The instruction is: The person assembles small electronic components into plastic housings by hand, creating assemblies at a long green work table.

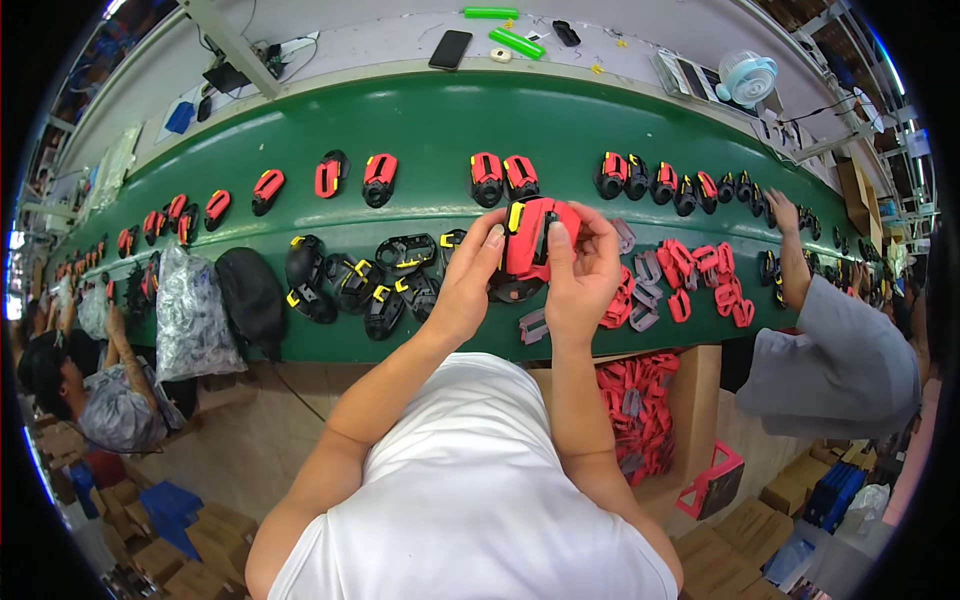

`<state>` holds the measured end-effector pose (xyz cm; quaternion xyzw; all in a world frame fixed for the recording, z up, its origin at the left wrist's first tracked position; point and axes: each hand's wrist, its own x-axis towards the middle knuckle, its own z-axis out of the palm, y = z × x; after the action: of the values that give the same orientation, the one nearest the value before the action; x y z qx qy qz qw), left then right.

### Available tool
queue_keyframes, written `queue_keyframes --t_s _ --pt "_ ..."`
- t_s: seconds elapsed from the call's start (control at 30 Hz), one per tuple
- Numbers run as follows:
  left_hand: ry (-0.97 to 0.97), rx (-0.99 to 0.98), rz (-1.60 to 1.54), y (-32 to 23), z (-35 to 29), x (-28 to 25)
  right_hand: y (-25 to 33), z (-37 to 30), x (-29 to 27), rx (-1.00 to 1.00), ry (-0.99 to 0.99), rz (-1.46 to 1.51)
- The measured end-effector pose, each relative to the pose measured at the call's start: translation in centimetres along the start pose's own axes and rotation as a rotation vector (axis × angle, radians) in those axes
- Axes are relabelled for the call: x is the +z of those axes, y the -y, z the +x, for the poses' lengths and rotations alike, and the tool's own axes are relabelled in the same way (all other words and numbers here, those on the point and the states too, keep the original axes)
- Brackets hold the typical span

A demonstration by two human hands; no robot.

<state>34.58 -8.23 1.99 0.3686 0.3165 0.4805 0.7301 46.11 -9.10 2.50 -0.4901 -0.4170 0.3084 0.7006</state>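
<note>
Both of my hands hold one red and black plastic housing [530, 245] with a yellow tab, just above the near edge of the green conveyor belt [430, 130]. My left hand [465, 285] grips its left side, thumb on top. My right hand [580, 275] clasps its right side, fingers curled over the red shell. Black housing halves with yellow clips [375, 285] lie on the belt to the left of my hands. Loose red and grey shell parts [690, 280] lie to the right.
Finished red and black housings [495, 178] sit spaced along the belt's far lane. A box of red parts [640, 405] stands below the belt. A co-worker's sleeve [830, 350] reaches in at right; another person [110, 400] sits at left. Plastic bags [190, 315], a phone [450, 48], a fan [748, 78].
</note>
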Motion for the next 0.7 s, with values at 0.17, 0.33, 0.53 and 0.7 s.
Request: queue_keyframes --t_s 0.17,0.33,0.53,0.7 --pt "0.017 0.025 0.01 -0.9 -0.7 -0.1 -1.6 -0.9 -0.3 0.002 0.023 -0.121" --pt "-0.021 0.062 0.093 -1.1 -0.6 -0.4 0.7 -2.0 1.0 0.294 0.094 0.328" --pt "-0.016 0.36 0.302 -0.3 -1.7 -0.8 1.8 -2.2 -1.7 0.355 0.399 0.181" --pt "0.012 0.322 0.265 -1.0 -2.6 -0.4 2.6 -2.6 -2.5 0.336 0.466 0.256"
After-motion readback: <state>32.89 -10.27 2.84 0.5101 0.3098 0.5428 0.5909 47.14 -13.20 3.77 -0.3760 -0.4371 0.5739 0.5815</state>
